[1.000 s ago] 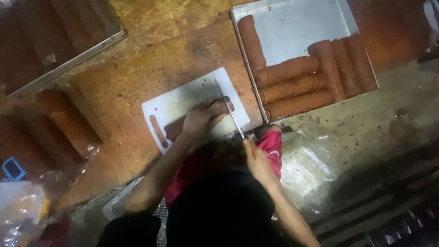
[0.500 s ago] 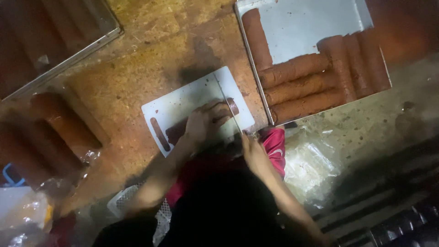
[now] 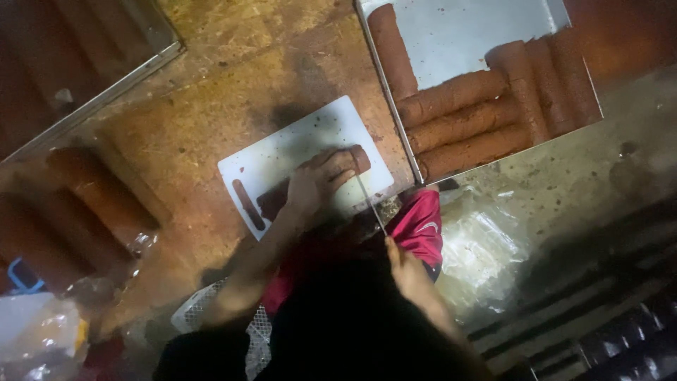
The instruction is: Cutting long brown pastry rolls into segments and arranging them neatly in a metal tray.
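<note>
At the far left edge of the head view, crumpled clear plastic wrapping [image 3: 39, 331] lies in shadow, with a small blue object [image 3: 21, 276] just above it. Next to these, several long reddish-brown rolls [image 3: 99, 190] lie side by side on the brown chipboard worktop [image 3: 211, 106], blurred and partly wrapped, and above them a metal-edged tray [image 3: 106, 81] runs aslant across the upper left corner. Toward the middle, a white cutting board [image 3: 296, 141] sits tilted on the worktop; a thin dark strip [image 3: 248, 204] lies near its left end, apart from the main piece. The left hand [image 3: 317, 185] is pressed down on a reddish-brown roll [image 3: 356, 159] that lies across the board, fingers curled over it in a clenched grip, so that only the roll's right end shows past the fingertips. Just right of that, a slim knife [image 3: 368, 201] stands with its blade against the roll close to the left fingers, and the right hand [image 3: 403, 271] below it is closed about the handle, though the hold itself is dim. A red garment [image 3: 423, 226] shows between the arms, near the board's lower right corner. Further right, a flat metal tray [image 3: 465, 35] holds more rolls [image 3: 465, 120], some lying crosswise and some lengthwise, packed touching one another. Below the tray, clear plastic film [image 3: 479, 254] lies crumpled on the grey surface.
</note>
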